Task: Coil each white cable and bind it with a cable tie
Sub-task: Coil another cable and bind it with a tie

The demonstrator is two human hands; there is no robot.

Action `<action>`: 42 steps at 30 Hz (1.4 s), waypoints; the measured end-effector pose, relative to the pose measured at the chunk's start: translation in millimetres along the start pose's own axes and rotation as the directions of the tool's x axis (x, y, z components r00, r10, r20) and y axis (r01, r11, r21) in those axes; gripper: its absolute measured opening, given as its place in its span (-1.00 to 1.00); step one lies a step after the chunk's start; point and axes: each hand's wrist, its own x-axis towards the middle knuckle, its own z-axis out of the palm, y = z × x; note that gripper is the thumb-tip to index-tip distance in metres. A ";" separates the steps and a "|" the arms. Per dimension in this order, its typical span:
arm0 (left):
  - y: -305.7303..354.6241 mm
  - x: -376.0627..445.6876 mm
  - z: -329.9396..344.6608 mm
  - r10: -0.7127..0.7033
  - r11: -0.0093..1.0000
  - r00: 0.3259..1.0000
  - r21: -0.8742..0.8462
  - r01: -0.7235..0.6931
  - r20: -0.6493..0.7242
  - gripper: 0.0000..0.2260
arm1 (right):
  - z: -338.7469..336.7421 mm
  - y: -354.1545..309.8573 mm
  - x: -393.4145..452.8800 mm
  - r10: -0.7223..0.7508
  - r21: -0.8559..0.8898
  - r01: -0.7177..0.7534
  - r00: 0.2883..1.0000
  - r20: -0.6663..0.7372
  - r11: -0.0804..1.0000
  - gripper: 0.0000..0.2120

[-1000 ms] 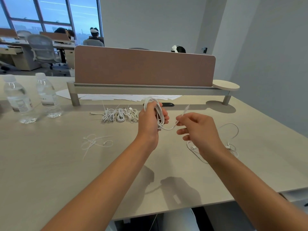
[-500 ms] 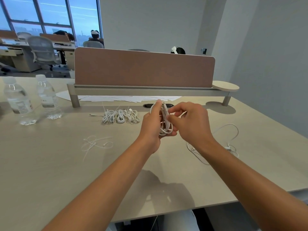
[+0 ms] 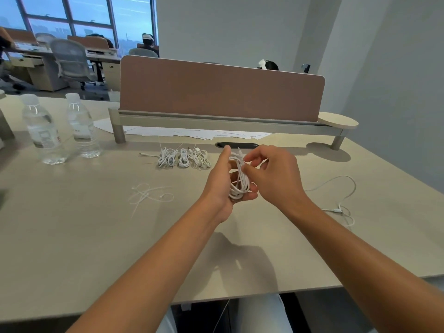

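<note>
Loosely looped, the white cable (image 3: 237, 180) sits gripped by both hands, left (image 3: 219, 181) and right (image 3: 274, 175).

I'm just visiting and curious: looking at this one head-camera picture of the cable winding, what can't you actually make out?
All from the head view:
- Far side of the coiled white cable: hidden by the left hand and right hand.
- Ties on the finished white cable bundles: too small.
- Loose thin white cable ties: tangled, uncountable.
- Clear plastic water bottle label: blurred.
</note>
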 end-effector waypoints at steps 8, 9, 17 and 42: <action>-20.9 -20.3 -37.1 -0.054 0.998 0.996 -0.029 0.052 -0.077 -0.39 | 16.8 -7.6 -20.8 0.025 0.108 -0.052 0.969 0.244 0.993 -0.75; -25.4 -24.8 -41.3 -0.061 0.998 0.994 -0.040 0.058 -0.086 -0.37 | 18.7 -8.7 -25.1 0.006 0.103 -0.035 0.962 0.274 0.994 -0.75; -53.8 -61.3 -82.4 -0.078 0.995 0.957 -0.077 0.058 -0.280 -0.37 | 58.7 -22.0 -58.9 -0.103 0.335 -0.069 0.877 0.470 0.940 -0.80; -44.1 -71.8 -164.9 -0.070 0.940 0.967 -0.340 -0.018 -0.246 -0.40 | 206.6 -16.4 11.7 -0.253 0.118 0.225 0.803 0.540 0.967 -0.98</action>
